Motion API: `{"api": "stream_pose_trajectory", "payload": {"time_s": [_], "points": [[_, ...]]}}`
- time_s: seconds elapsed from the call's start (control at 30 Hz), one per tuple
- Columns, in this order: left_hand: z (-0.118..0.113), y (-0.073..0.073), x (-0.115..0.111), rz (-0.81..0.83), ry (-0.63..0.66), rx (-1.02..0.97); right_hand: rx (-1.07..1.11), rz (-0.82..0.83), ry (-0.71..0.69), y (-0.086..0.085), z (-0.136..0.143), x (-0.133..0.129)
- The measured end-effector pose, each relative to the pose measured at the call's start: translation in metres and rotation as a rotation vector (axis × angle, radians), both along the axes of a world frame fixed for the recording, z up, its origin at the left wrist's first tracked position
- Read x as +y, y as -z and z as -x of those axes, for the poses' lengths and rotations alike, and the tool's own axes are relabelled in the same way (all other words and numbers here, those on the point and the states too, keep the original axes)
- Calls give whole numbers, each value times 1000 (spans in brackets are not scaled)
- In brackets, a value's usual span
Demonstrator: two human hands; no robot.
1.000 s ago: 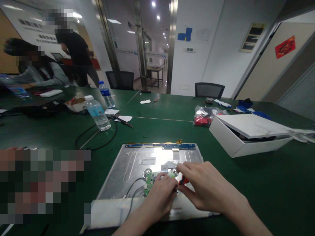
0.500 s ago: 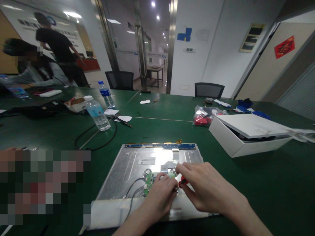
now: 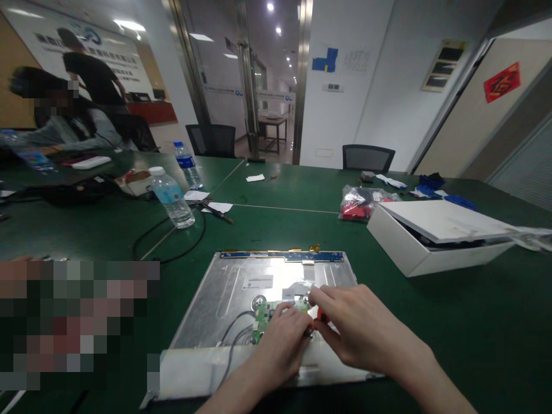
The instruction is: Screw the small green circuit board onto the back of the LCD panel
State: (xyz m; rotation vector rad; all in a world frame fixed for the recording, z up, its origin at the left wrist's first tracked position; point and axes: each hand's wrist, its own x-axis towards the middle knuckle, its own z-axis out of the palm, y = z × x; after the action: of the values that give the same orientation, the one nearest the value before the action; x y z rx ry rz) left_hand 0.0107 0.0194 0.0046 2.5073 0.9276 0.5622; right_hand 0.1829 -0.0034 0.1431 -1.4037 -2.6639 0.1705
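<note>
Table: smooth, dark green, with pale seams. Panel: flat, roughly rectangular, silvery metal with a bright reflection and raised rounded ridges; lies on the table directly in front of the person. Narrow blue strip along its far edge; dull whitish band along its near edge. Small printed label on the metal.

Circuit board: green, thin, dotted with small parts, lies on the middle of the panel, partly hidden by the left hand. Thin grey wires curve off its left side. Left fingers bent, close together over the board; cannot tell whether they grip anything. Right hand: thumb and fingers clamped on a red tool, mostly covered, at the board's right edge.
</note>
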Motion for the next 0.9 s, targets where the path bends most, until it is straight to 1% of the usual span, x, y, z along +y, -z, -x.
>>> {"api": "stream_pose_trajectory", "payload": {"time_s": [0.17, 0.37, 0.57, 0.77, 0.9], "points": [[1, 2, 0, -7, 3, 0, -12, -27, 43, 3, 0, 0], [1, -1, -1, 4, -6, 0, 30, 11, -17, -2, 0, -2], [2, -3, 0, -1, 8, -8, -20, -22, 51, 2, 1, 1], [2, -6, -1, 0, 1, 2, 43, 21, -24, -4, -3, 2], [2, -8, 0, -5, 7, 2, 0, -24, 31, 2, -2, 4]]}}
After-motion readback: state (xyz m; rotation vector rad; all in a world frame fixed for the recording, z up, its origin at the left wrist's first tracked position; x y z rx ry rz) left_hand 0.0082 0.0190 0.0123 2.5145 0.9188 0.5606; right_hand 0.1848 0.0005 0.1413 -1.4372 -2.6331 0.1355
